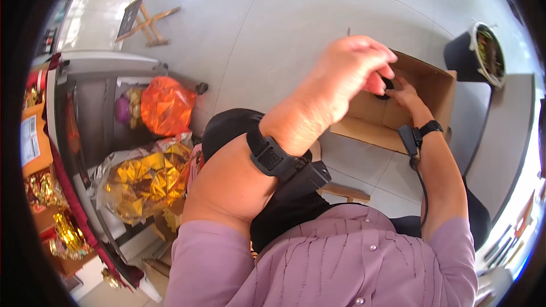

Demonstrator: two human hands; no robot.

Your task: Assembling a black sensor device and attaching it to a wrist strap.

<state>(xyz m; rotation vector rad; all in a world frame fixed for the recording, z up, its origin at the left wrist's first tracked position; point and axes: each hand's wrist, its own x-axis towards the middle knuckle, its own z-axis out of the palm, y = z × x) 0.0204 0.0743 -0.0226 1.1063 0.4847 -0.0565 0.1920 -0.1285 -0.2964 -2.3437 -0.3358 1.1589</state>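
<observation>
My left hand (361, 67) is raised over the near left side of an open cardboard box (364, 128). Its fingers are loosely bent and apart, and I see nothing in them; strong light washes out part of the hand. Inside the box, my right hand (405, 94) has its thumb and fingers on a small black object (388, 86). Too little of that object shows to tell its kind. The left fingertips are close to it, but I cannot tell whether they touch it. Black straps with small devices circle both my wrists.
A dark bucket (463, 57) with plant scraps stands beyond the box at right. On the left are an orange plastic bag (168, 107), gold foil packaging (151, 179) and a shelf of gold decorations (71, 236). A folding stool (149, 23) stands on the tiled floor.
</observation>
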